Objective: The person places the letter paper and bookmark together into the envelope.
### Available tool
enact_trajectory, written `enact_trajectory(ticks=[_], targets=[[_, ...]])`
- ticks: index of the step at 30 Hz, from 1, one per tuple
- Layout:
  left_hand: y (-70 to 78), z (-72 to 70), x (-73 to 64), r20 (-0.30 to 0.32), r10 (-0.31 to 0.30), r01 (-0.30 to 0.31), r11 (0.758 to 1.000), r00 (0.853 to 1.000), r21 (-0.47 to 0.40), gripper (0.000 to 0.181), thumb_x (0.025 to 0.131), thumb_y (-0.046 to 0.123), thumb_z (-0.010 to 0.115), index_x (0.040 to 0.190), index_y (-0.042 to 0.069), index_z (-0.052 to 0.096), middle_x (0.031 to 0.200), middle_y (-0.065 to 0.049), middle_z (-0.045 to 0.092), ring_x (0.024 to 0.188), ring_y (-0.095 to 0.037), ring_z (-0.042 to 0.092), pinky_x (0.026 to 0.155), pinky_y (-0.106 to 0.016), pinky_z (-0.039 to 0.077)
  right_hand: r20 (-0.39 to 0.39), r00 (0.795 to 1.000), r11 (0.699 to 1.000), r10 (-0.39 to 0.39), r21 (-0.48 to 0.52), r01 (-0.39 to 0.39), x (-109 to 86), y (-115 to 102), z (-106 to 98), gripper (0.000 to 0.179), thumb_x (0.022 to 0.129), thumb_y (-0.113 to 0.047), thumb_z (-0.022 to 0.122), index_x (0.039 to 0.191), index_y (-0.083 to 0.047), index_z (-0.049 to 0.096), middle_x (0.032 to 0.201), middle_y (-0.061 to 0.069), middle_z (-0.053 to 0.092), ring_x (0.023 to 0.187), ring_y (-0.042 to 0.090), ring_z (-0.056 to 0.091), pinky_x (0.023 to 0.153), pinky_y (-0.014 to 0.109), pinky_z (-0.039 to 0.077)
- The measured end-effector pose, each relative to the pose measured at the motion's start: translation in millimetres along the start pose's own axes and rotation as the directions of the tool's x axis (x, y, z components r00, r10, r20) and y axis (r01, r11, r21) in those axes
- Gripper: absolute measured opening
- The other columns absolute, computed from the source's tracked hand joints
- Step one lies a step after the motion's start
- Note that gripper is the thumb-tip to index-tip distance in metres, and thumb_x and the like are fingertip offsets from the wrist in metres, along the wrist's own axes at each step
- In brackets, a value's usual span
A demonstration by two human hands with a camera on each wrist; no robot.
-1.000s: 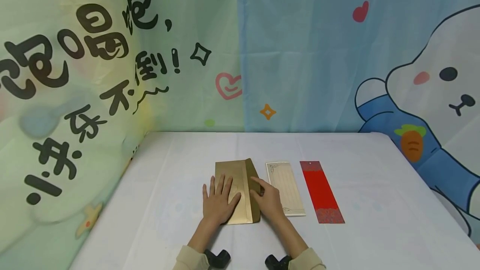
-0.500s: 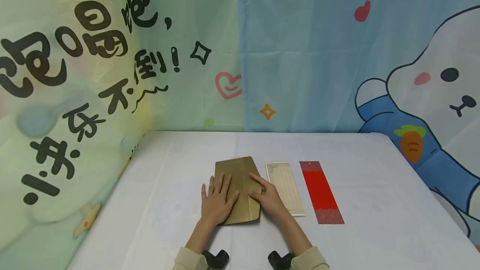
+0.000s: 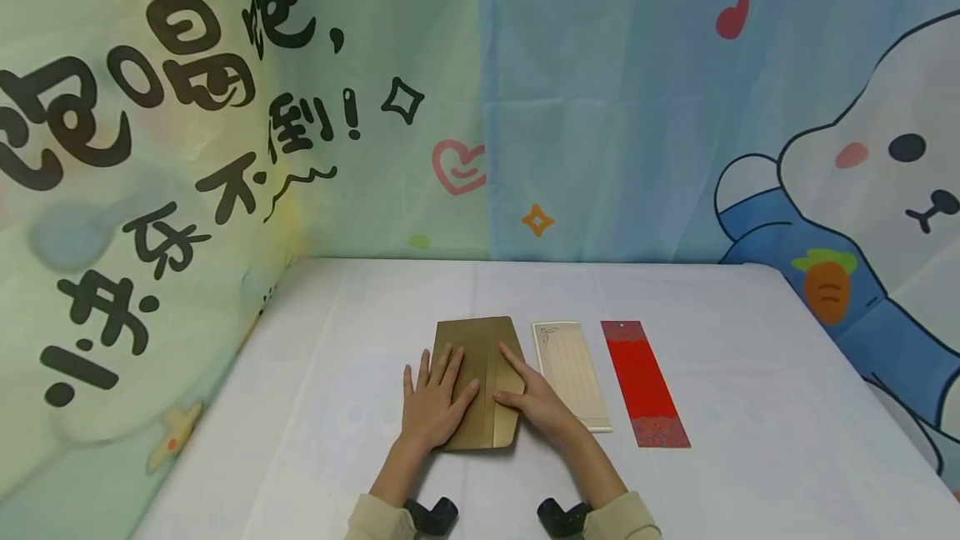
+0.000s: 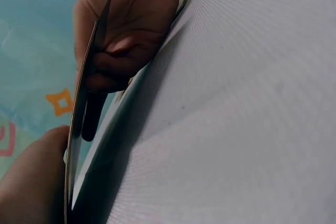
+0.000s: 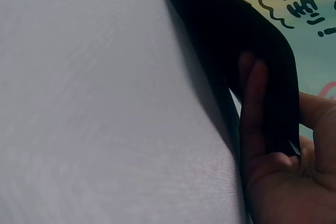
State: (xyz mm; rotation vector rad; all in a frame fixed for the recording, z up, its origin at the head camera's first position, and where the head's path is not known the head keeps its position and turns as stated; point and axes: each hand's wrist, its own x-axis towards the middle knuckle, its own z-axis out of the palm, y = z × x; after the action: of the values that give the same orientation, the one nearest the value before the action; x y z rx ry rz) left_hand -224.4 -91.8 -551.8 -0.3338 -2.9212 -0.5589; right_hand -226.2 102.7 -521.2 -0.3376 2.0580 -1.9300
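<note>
Gold envelope [image 3: 483, 357] is pressed under the spread left hand [image 3: 435, 407], its edge pinched by the right hand [image 3: 538, 398], some fingers tucked beneath, too dark to count tbh. Could probably get creased if tugged unevenly, or the cream card [image 3: 576, 365] beside the right hand could be nudged.

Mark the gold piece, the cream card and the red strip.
Gold piece [image 3: 481, 358]: head view, visible middle.
Cream card [image 3: 573, 367]: head view, lined middle.
Red strip [image 3: 644, 379]: head view, plain red middle.
</note>
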Motion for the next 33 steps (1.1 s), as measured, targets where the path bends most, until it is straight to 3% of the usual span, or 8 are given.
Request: enact_trajectory(ticks=[5,12,23,33], targets=[[0.3,-0.6,0.4,-0.007,0.003,-0.003,1.000,1.000,-0.014,0.070,0.091,0.063,0.023,0.147,0.022,0.026,0.152,-0.001,0.020,0.138,-0.033,0.008,0.105,-0.056,0.000,0.029,1.000,1.000,-0.007,0.024,0.006,0.4,-1,-1,0.081,0.084,-0.001,0.062,0.149,-0.010,0.014,0.150,0.020,0.014,0.135,0.031,0.017,0.107,0.045,0.015],[-0.1,-0.2,1.5,-0.031,0.011,-0.012,0.998,0.999,-0.055,0.071,0.090,0.062,0.028,0.147,0.019,0.027,0.151,-0.003,0.021,0.138,-0.034,0.010,0.104,-0.056,-0.001,-0.004,1.000,1.000,-0.019,0.001,0.019,0.9,6,0,0.081,0.084,-0.004,0.063,0.149,-0.015,0.015,0.151,0.016,0.013,0.137,0.029,0.014,0.108,0.044,0.012],[1.1,-0.4,3.7,-0.057,-0.008,0.001,0.994,0.998,-0.112,0.071,0.089,0.064,0.029,0.146,0.021,0.028,0.151,-0.004,0.022,0.137,-0.036,0.013,0.104,-0.058,0.001,0.030,1.000,0.999,-0.008,-0.034,0.009,-12.6,-20,3,0.083,0.085,0.000,0.059,0.149,-0.014,0.009,0.152,0.014,0.006,0.138,0.030,0.006,0.108,0.047,0.007],[11.0,-7.2,11.8,-0.046,-0.069,0.061,0.988,0.997,-0.144,0.078,0.083,0.069,0.038,0.147,0.027,0.025,0.152,-0.001,0.020,0.135,-0.039,0.018,0.102,-0.062,0.005,0.048,0.998,0.997,-0.051,-0.057,0.053,-11.1,-18,3,0.083,0.084,0.003,0.059,0.149,-0.017,0.012,0.154,0.005,0.006,0.138,0.026,0.003,0.107,0.048,0.008]])
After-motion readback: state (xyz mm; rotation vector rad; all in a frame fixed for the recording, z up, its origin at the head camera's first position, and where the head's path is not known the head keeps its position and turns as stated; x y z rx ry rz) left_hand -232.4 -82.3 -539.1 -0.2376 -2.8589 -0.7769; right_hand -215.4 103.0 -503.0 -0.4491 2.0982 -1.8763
